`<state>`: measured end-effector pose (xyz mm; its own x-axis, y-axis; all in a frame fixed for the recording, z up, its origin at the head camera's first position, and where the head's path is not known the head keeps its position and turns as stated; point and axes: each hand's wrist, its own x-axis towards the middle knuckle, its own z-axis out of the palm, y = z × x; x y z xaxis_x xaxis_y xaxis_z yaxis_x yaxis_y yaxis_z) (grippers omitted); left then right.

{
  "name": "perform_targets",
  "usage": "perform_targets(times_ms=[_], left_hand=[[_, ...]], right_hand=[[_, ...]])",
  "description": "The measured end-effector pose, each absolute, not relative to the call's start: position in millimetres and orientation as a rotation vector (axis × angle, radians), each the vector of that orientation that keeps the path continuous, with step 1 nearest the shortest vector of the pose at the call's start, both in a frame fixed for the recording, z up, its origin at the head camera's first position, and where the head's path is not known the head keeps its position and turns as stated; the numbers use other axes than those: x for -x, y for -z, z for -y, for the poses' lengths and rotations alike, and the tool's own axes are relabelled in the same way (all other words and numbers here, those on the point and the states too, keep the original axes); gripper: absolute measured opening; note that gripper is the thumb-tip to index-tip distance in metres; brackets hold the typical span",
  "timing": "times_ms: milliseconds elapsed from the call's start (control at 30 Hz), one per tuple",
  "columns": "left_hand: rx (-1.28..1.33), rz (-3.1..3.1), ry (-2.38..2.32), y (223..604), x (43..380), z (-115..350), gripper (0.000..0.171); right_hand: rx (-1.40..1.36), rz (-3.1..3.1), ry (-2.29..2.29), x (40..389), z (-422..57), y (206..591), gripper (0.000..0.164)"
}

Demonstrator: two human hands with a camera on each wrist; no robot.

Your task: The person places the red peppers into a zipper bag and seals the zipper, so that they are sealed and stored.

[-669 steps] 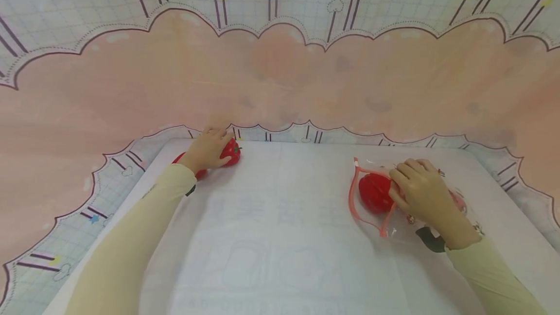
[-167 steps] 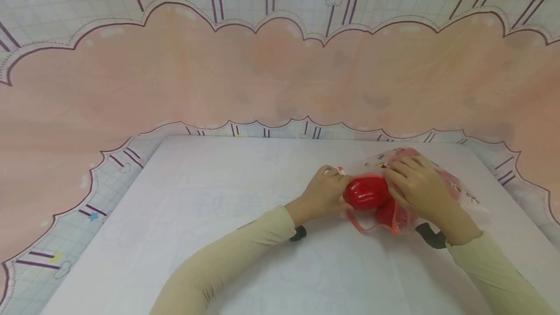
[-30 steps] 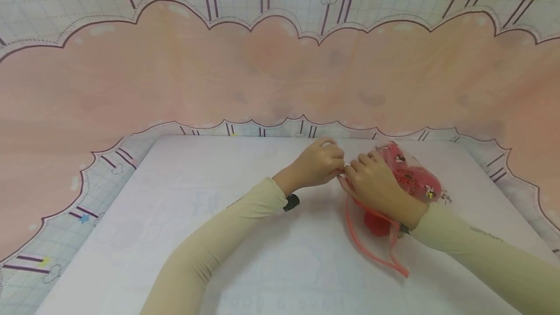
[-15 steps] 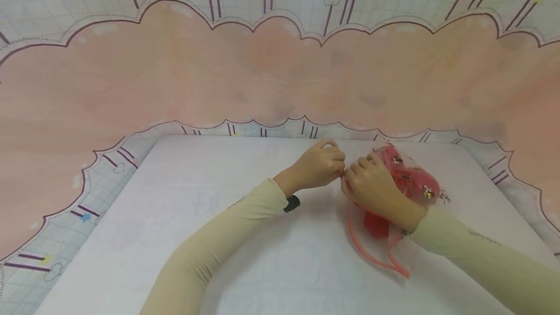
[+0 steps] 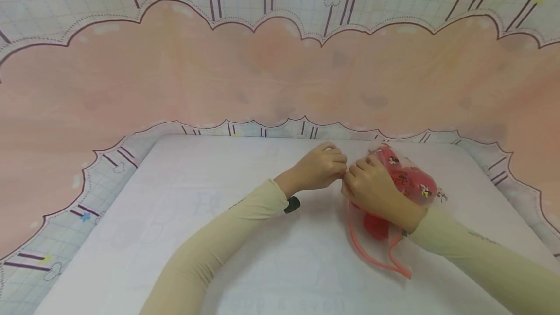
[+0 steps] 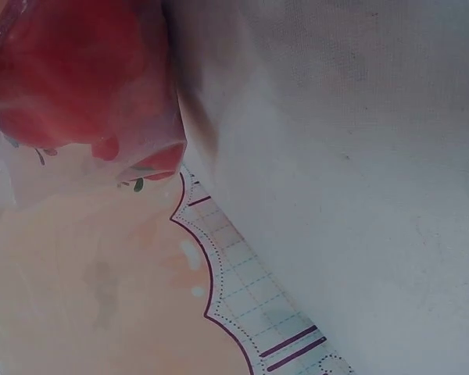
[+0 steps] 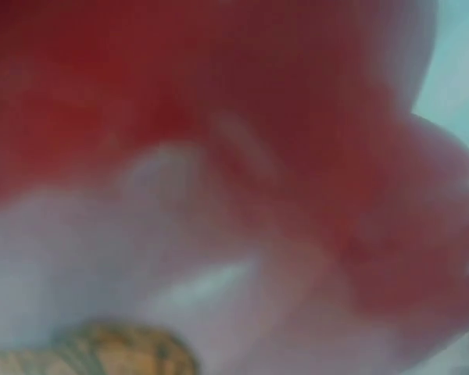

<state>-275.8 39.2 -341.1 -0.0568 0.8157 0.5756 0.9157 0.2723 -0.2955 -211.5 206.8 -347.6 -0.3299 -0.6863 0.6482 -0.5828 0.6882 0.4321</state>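
Note:
A clear plastic zip bag (image 5: 411,181) with small cartoon prints and a coral trim (image 5: 369,255) stands tilted at the right of the white table. Several red rounded things bulge inside; one red lump (image 5: 375,226) shows below my right wrist. My right hand (image 5: 372,183) grips the bag's upper edge with curled fingers. Close against it, my left hand (image 5: 323,166) pinches the edge's far corner; its fingertips are partly hidden. In the left wrist view the bag (image 6: 78,78) hangs at upper left. Blurred red contents (image 7: 297,156) fill most of the right wrist view.
The white table (image 5: 175,237) has faint print on its surface. A patterned peach curtain (image 5: 262,77) rises behind its back edge and along both sides. A black wrist device (image 5: 291,204) shows under my left sleeve.
Earlier my left hand touched red things at the back left, then red things at the bag's mouth. Now both hands are together at the bag's edge, almost still over the last second.

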Motion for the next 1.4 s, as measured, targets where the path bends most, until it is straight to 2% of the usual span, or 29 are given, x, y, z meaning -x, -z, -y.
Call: perform_targets(times_ms=[767,967,1133,1233,1400], left_hand=[[1.445,2.021,0.132,358.2,321.0,-20.9,0.008],[1.477,1.833,-0.132,362.7,316.2,-22.0,0.011],[1.476,1.700,-0.162,363.1,310.2,-25.7,0.009],[1.460,1.677,-0.196,362.5,308.8,-26.9,0.018],[1.459,1.685,-0.230,359.7,306.6,-28.3,0.019]], right_hand=[[-0.877,2.292,0.359,209.6,-203.5,348.8,0.022],[-0.826,2.312,0.381,209.3,-204.0,349.9,0.018],[-0.819,2.281,0.398,210.1,-203.6,352.0,0.016],[-0.839,2.237,0.393,211.9,-201.9,355.8,0.018],[-0.852,2.174,0.402,213.9,-199.0,360.1,0.025]])
